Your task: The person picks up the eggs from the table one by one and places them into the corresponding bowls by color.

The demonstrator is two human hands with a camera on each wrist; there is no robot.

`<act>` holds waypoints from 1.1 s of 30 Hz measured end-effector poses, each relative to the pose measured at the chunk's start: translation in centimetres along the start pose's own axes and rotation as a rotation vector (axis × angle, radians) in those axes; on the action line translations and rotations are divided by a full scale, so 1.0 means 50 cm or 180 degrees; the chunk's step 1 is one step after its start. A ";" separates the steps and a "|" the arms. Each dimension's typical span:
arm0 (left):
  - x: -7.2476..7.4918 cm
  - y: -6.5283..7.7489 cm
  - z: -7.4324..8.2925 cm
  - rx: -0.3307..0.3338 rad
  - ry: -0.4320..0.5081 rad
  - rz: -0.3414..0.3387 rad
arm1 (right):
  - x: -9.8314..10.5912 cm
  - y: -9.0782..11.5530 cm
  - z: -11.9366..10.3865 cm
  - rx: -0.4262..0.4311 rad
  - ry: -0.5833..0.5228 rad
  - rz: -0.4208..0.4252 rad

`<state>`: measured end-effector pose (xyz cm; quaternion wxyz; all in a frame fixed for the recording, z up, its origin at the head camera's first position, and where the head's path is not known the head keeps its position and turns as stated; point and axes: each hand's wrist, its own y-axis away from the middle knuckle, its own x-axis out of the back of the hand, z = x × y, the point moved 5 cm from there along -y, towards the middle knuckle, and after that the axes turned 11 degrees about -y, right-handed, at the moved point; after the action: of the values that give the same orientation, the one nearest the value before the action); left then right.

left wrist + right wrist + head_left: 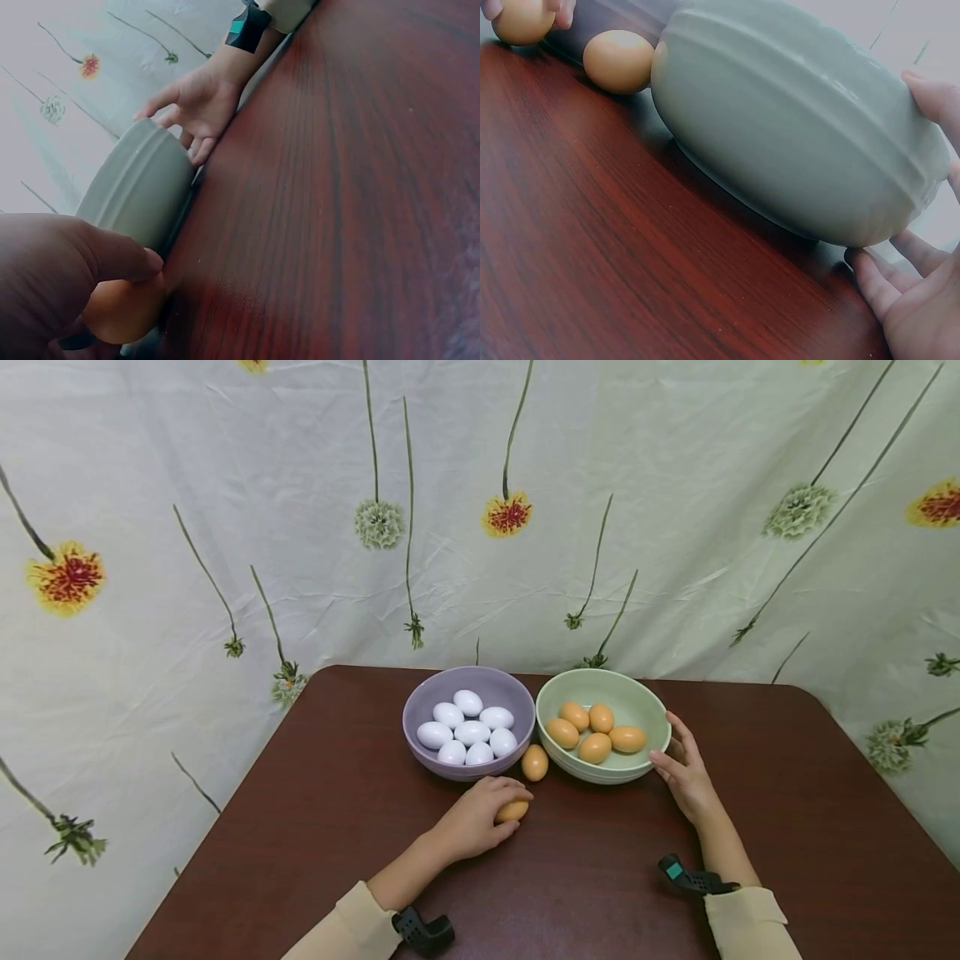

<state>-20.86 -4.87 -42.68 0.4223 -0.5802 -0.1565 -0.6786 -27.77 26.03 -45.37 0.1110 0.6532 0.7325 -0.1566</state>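
My left hand (480, 818) holds an orange-brown egg (513, 811) at the table in front of the purple bowl (420, 756). In the left wrist view, the thumb lies across that egg (124, 311), and the other fingers are mostly hidden. A second brown egg (535, 762) rests on the table between the two bowls. At the green bowl (600, 772), my right hand (688, 777) holds the right side, fingers spread from the rim down to the base, as the right wrist view shows. Several brown eggs (595, 747) lie inside that bowl.
Several white eggs (472, 732) fill the purple bowl, which stands just left of the green one. Both stand near the far edge of the dark red-brown table (600, 885). A flower-print cloth (300, 485) hangs behind it.
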 end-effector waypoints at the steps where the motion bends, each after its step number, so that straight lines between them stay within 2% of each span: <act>1: -0.002 0.001 -0.001 0.0013 0.0019 -0.0023 | 0.000 0.000 0.000 0.0002 0.0002 -0.0003; 13: -0.018 0.003 -0.020 0.0076 0.0257 -0.0117 | -0.003 0.000 0.000 0.0049 0.0003 0.0001; 22: -0.019 0.004 -0.022 0.0137 0.0281 -0.0139 | -0.001 0.000 0.001 0.0068 0.0024 -0.0030; 33: -0.018 0.003 -0.023 0.0104 0.0194 -0.0103 | -0.001 0.002 0.000 0.0047 0.0028 -0.0055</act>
<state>-21.51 -5.40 -43.89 0.4253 -0.5498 -0.1639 -0.7000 -27.68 25.99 -45.37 0.1016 0.6483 0.7374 -0.1602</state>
